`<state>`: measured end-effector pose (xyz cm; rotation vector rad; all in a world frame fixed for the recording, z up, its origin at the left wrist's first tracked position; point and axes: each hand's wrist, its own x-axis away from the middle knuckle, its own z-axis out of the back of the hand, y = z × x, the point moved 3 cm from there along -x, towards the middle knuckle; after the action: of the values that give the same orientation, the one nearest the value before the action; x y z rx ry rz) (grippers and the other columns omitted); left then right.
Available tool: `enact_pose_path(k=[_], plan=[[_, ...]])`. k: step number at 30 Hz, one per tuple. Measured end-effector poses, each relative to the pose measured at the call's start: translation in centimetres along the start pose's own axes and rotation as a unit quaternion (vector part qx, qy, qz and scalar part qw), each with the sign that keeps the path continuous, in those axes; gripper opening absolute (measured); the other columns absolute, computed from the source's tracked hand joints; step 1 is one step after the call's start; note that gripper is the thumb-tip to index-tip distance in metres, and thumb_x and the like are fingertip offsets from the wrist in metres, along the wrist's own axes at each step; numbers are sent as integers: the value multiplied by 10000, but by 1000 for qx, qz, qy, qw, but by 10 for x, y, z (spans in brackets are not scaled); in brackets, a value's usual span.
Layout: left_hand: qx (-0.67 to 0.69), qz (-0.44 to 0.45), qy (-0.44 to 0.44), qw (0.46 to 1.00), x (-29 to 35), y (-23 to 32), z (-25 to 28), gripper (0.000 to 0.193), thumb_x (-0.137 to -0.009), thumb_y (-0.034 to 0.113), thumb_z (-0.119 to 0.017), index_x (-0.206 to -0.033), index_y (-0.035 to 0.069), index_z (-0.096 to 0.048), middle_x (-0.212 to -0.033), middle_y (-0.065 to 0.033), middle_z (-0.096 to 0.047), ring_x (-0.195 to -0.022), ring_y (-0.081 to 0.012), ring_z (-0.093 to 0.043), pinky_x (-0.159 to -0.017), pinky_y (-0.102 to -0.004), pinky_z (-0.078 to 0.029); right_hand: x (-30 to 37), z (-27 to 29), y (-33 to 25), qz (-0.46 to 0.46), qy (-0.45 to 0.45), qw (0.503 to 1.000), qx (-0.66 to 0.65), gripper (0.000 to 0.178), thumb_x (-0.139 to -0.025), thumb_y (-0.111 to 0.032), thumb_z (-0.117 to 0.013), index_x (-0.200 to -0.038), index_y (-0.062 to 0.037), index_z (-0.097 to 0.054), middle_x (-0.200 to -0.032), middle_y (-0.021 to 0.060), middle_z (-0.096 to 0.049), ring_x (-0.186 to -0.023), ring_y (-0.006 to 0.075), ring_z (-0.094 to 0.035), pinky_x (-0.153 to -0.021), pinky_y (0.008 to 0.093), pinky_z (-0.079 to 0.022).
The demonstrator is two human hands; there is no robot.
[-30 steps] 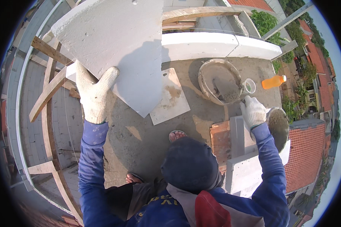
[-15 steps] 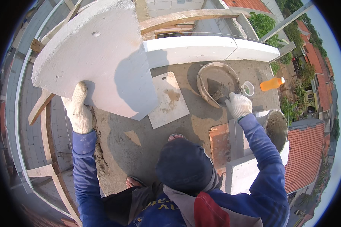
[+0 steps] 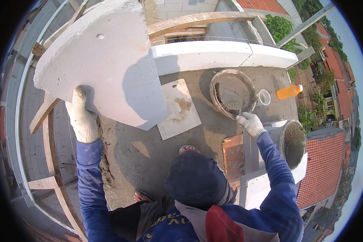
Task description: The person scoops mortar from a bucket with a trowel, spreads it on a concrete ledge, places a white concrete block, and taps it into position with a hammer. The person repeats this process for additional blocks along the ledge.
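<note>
At the left, a large white aerated concrete block [image 3: 105, 68] stands tilted toward me, with a small hole in its face. My left hand [image 3: 83, 119], in a white knitted glove, grips its lower left edge; the thumb lies on the face and the other fingers are hidden. My right hand [image 3: 252, 124], gloved alike, is closed around a trowel's handle at the near rim of a round mortar pan [image 3: 214, 101]. Inside the pan lies the trowel blade [image 3: 230, 98], with some grey mortar at its near end.
A row of white blocks [image 3: 205, 53] runs along the far edge. Near the pan are a clear plastic cup [image 3: 263, 97] and an orange bottle [image 3: 288, 92]. A mortar-stained board [image 3: 180, 109] lies mid-floor. A bucket [image 3: 293, 141] stands right. Timber framing [image 3: 49, 145] borders an open drop at left.
My right hand has moved slightly down and left, and the trowel blade now shows clearly in the pan. The pan has shifted a little. My left hand stays on the block.
</note>
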<state>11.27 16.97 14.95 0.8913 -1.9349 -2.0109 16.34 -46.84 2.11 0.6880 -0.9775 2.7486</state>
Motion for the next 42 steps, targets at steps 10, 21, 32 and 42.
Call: enact_pose_path(k=[10,21,32,42], plan=[[-45,-15,154,987,2,18,3,1167,-1053,849,-549,-1765,-16,-222,-1714,-235,-366,-1604,-361,-368,-1320,-502,-348,33,-37,-14,93,156,958,-220,233,-1091,-210,-731,-1201,-5,-754,-841,-66,-599,-739,34,-501,-669,252,-452],[-59,-94,256,960,-12,19,34,1064,-1035,899,-426,-1813,203,-219,-1827,-169,-286,-1667,-369,-330,-1355,-605,-296,13,-241,-61,30,-50,966,-253,355,-1060,-320,-732,-1272,-37,-698,-876,135,-767,-755,269,-759,-734,408,-605],[5,-62,299,952,-4,2,101,1059,-988,970,-347,-1753,240,-382,-1804,-95,-374,-1651,-379,-383,-1354,-622,-355,16,-257,-84,218,-1,972,88,286,-1054,-357,-727,-1253,-152,-754,-1108,144,-800,-959,387,-779,-834,507,-606],[15,-25,315,949,-12,-16,127,1122,-942,1021,-313,-1743,240,-407,-1802,-112,-374,-1647,-403,-382,-1333,-656,-367,-6,-212,-82,175,-66,982,-1,359,-1047,-406,-704,-1192,-81,-749,-1002,217,-784,-986,462,-759,-839,544,-595]])
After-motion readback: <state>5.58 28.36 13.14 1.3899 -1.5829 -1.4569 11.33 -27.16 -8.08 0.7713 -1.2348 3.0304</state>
